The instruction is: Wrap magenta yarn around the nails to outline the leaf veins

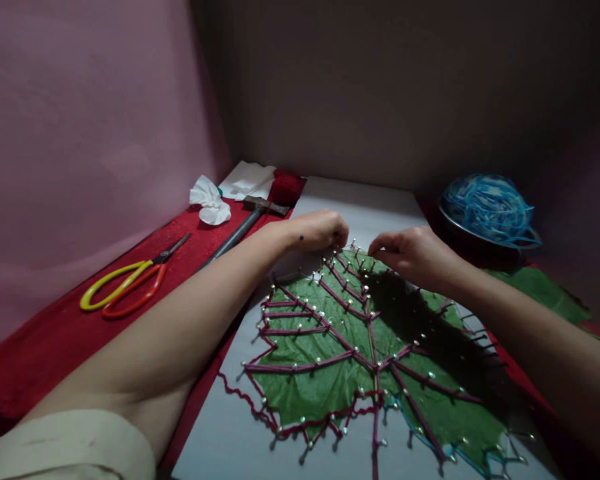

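Note:
A large green leaf [320, 373] lies on a white board [220, 427]. Nails stand along its veins and edge, with purple yarn [300, 367] strung over the veins. Dark red yarn [310, 421] follows the lower left edge, and blue yarn [410, 417] the lower right. At the leaf's far tip, my left hand [323, 230] is closed, fingers curled beside the nails. Just to its right, my right hand [413, 250] pinches thumb and forefinger together at the leaf's upper edge. Whatever either hand grips is too small or hidden to name.
Scissors [137, 280] with yellow and orange handles lie left on the red cloth [45, 340]. Beyond them are a hammer [245, 230], crumpled white tissue [213, 203] and a red yarn ball [286, 188]. A metal bowl [460, 227] holds blue yarn [490, 207] at right, near another leaf [540, 293].

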Demonstrator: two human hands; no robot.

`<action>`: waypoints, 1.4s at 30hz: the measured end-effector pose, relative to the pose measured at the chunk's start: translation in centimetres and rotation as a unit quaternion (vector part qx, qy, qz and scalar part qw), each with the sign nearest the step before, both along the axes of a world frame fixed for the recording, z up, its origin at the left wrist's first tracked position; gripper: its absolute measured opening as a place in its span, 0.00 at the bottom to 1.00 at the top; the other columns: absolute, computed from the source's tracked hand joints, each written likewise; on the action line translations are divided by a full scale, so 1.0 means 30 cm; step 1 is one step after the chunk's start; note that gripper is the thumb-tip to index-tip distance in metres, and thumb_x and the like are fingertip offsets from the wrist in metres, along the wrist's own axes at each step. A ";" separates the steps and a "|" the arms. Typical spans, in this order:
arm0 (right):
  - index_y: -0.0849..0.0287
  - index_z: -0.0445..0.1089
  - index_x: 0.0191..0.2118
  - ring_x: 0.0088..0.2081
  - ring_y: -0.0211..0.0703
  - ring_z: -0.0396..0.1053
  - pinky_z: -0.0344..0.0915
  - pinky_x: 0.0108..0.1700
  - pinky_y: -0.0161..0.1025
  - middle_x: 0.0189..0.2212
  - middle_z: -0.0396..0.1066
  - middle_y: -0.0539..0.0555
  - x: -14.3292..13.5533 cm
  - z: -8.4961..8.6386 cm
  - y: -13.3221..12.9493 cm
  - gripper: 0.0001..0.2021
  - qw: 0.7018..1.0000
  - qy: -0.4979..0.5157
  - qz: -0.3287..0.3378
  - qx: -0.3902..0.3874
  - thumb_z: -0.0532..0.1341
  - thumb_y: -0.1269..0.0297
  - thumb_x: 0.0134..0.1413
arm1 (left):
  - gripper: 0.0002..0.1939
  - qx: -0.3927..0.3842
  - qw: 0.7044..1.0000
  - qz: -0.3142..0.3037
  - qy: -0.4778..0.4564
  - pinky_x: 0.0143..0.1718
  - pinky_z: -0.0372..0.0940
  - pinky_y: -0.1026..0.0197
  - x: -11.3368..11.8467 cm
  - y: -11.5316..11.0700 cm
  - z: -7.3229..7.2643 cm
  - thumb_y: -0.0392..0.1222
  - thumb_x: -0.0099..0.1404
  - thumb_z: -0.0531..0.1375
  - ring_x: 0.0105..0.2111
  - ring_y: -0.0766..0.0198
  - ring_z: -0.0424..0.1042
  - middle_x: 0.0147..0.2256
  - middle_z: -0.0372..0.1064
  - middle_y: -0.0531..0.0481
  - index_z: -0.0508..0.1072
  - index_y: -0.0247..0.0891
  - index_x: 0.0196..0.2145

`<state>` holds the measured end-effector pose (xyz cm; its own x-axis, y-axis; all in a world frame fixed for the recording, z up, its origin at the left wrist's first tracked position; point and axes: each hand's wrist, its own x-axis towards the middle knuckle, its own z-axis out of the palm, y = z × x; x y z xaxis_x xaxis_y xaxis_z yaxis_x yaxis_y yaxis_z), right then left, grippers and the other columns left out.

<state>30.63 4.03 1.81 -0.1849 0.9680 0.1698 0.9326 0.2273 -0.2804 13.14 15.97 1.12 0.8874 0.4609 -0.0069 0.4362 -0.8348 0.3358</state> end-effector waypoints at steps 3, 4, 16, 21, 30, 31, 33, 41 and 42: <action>0.55 0.77 0.31 0.17 0.34 0.57 0.55 0.25 0.36 0.16 0.67 0.48 -0.014 -0.003 -0.011 0.12 1.000 -0.019 0.005 -0.009 0.54 0.68 0.49 | 0.14 0.006 1.000 -0.010 -0.007 0.32 0.57 0.68 -0.011 -0.014 0.036 0.31 0.53 0.54 0.32 0.68 0.68 0.34 0.73 0.48 0.76 0.34 0.37; 0.55 0.77 0.32 0.18 0.34 0.58 0.55 0.26 0.36 0.17 0.68 0.48 -0.021 -0.001 -0.015 0.13 1.000 -0.022 0.010 -0.010 0.54 0.69 0.49 | 0.15 0.008 1.000 -0.022 0.001 0.32 0.57 0.68 -0.013 -0.022 0.048 0.30 0.53 0.55 0.32 0.68 0.67 0.35 0.73 0.47 0.76 0.35 0.37; 0.56 0.77 0.31 0.18 0.34 0.57 0.54 0.25 0.35 0.13 0.63 0.47 -0.083 0.046 0.067 0.12 0.999 0.003 -0.026 0.041 0.56 0.70 0.46 | 0.08 -0.001 0.999 -0.038 0.021 0.35 0.56 0.66 -0.036 -0.020 0.069 0.42 0.56 0.59 0.32 0.68 0.65 0.35 0.69 0.50 0.76 0.36 0.28; 0.56 0.78 0.33 0.23 0.37 0.64 0.58 0.30 0.37 0.21 0.71 0.51 -0.080 0.005 0.100 0.13 0.999 -0.019 -0.007 0.030 0.55 0.70 0.48 | 0.08 -0.054 0.998 0.007 0.036 0.33 0.57 0.65 -0.034 -0.010 0.052 0.39 0.57 0.56 0.30 0.67 0.65 0.30 0.69 0.49 0.74 0.33 0.29; 0.51 0.77 0.42 0.34 0.47 0.73 0.61 0.34 0.42 0.34 0.77 0.56 -0.063 -0.032 0.080 0.18 0.992 -0.116 0.021 0.044 0.53 0.70 0.52 | 0.07 -0.036 0.999 0.012 0.035 0.32 0.57 0.67 -0.026 0.004 0.016 0.37 0.58 0.54 0.30 0.68 0.63 0.30 0.67 0.49 0.71 0.32 0.31; 0.51 0.77 0.43 0.34 0.48 0.72 0.61 0.33 0.42 0.34 0.77 0.56 -0.065 -0.032 0.081 0.18 0.990 -0.132 0.021 0.048 0.53 0.70 0.51 | 0.07 -0.051 0.998 0.013 0.031 0.32 0.57 0.67 -0.028 0.006 0.013 0.37 0.59 0.54 0.29 0.68 0.62 0.29 0.66 0.49 0.71 0.32 0.31; 0.50 0.76 0.42 0.33 0.48 0.72 0.58 0.31 0.42 0.33 0.77 0.56 -0.069 -0.033 0.081 0.18 0.985 -0.162 0.020 0.048 0.53 0.70 0.50 | 0.07 -0.074 0.997 0.014 0.024 0.31 0.57 0.67 -0.031 0.009 0.009 0.37 0.59 0.54 0.29 0.68 0.62 0.28 0.65 0.50 0.70 0.32 0.31; 0.51 0.76 0.37 0.29 0.42 0.69 0.49 0.27 0.38 0.31 0.77 0.54 -0.077 -0.013 0.038 0.16 0.974 -0.220 0.051 0.014 0.53 0.72 0.49 | 0.05 -0.076 0.997 -0.017 -0.002 0.32 0.56 0.67 -0.036 0.027 -0.015 0.38 0.58 0.54 0.29 0.68 0.61 0.27 0.64 0.52 0.68 0.34 0.28; 0.52 0.76 0.35 0.29 0.41 0.69 0.48 0.27 0.38 0.30 0.76 0.54 -0.076 -0.008 0.031 0.15 0.973 -0.225 0.053 0.011 0.53 0.72 0.48 | 0.05 -0.075 0.997 -0.018 -0.004 0.32 0.56 0.67 -0.035 0.030 -0.018 0.38 0.57 0.55 0.29 0.68 0.61 0.27 0.63 0.52 0.68 0.34 0.28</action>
<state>28.37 4.97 1.57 -0.3430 0.9369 0.0683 0.9310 0.3293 0.1574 12.09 16.86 0.57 0.9035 0.4236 -0.0656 0.4037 -0.7896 0.4620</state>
